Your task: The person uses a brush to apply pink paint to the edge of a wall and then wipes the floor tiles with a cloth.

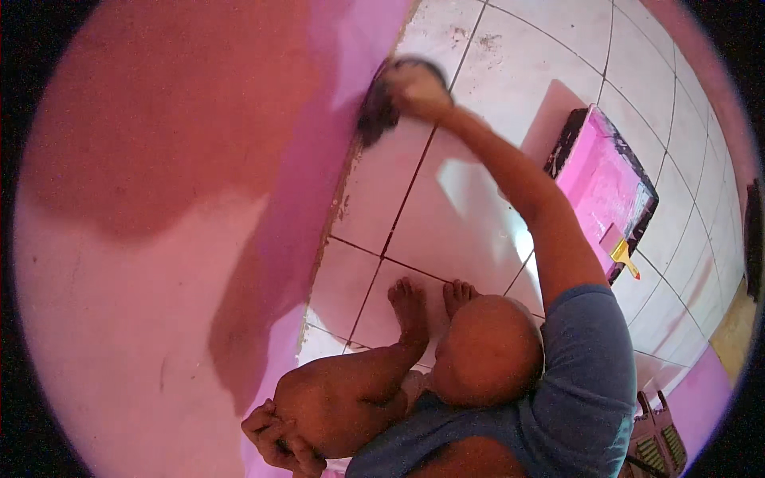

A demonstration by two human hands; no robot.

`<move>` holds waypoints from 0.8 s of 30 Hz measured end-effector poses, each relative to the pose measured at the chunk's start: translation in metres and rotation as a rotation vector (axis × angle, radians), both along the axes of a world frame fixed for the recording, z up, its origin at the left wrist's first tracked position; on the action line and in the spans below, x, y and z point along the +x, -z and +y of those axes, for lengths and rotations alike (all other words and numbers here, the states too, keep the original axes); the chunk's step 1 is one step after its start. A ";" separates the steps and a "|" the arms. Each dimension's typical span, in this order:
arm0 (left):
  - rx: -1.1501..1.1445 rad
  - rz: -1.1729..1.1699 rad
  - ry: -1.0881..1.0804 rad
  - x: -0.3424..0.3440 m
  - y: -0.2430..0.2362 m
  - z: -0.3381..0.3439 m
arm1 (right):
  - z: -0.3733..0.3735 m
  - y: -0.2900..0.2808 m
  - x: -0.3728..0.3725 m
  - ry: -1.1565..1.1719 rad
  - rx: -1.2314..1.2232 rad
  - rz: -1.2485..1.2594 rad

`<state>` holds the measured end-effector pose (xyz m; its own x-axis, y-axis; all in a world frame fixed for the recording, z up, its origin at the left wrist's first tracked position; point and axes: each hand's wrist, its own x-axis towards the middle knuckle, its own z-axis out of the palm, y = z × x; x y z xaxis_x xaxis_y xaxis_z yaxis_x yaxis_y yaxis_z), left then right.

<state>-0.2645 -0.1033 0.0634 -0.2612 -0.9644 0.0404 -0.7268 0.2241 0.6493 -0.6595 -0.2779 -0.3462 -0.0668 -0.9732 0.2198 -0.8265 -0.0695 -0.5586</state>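
At the foot of the pink wall (303, 151), my right hand (418, 89) reaches out with its fingers closed around a dark cloth (378, 119). Motion smears both, and the cloth's exact shape is hard to make out. It touches the strip where the white tiled floor (414, 195) meets the wall. My left hand (279, 440) is by my bent left knee, fingers curled in, with nothing visible in them.
To the right of my arm lies a black-edged paint tray (594, 171) coated in pink paint. A paintbrush (625, 259) with a yellow handle rests on its near rim. A dark strapped item (660, 438) is at the lower right. My bare feet (409, 307) are on the tiles.
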 end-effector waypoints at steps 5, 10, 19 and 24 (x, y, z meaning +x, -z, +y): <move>-0.024 0.030 -0.057 -0.006 -0.006 0.000 | -0.024 -0.023 -0.124 0.612 0.023 0.460; -0.030 -0.168 -0.177 -0.003 -0.008 0.020 | 0.013 -0.136 -0.069 0.461 -0.235 0.046; -0.119 -0.095 0.031 -0.009 -0.003 0.017 | 0.195 -0.051 0.249 -0.392 0.140 -0.117; -0.125 -0.165 0.027 -0.011 -0.004 0.015 | 0.168 -0.031 0.158 -0.217 0.016 0.162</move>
<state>-0.2759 -0.0880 0.0672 -0.2995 -0.9473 0.1139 -0.8138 0.3159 0.4878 -0.5012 -0.1099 -0.3155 0.1784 -0.9643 0.1955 -0.8721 -0.2470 -0.4224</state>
